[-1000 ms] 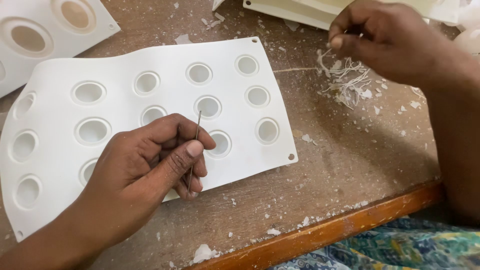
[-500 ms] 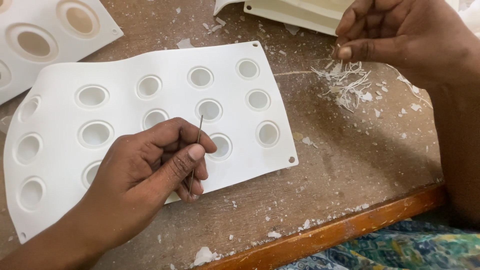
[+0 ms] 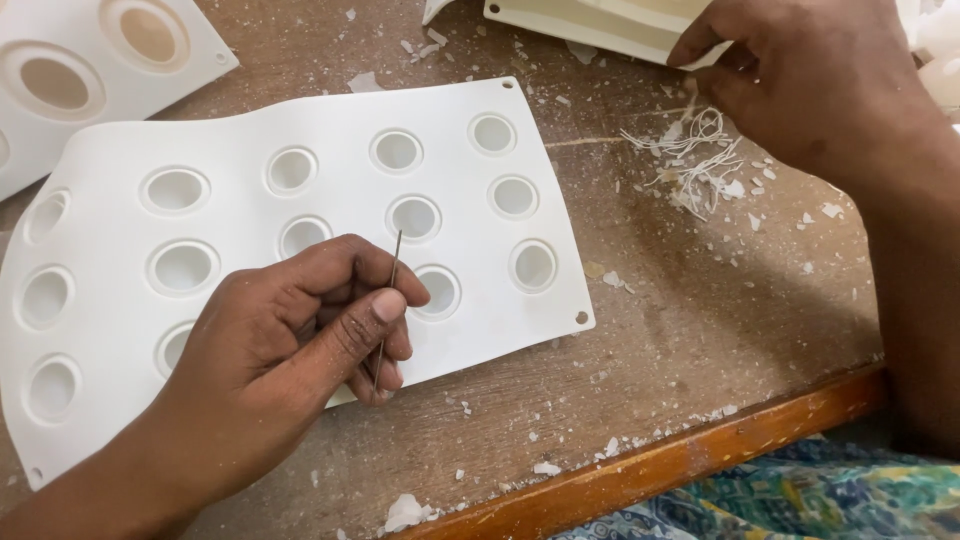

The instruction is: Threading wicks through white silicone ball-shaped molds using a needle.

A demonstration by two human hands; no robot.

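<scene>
Right hand (image 3: 800, 85) lifted off wick pile (image 3: 695, 160), fingers curled, grip unclear; left hand (image 3: 300, 345) pinches needle (image 3: 388, 300) upright, resting on white mould (image 3: 300, 230); best kept vertical, centred over cavity

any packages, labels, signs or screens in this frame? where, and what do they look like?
None in view: no package, label, sign or screen.
Nearest to it: a white mould sheet with round cavities on the wooden table, under the left hand.
More white moulds at the top left and top edge, unmarked.
</scene>
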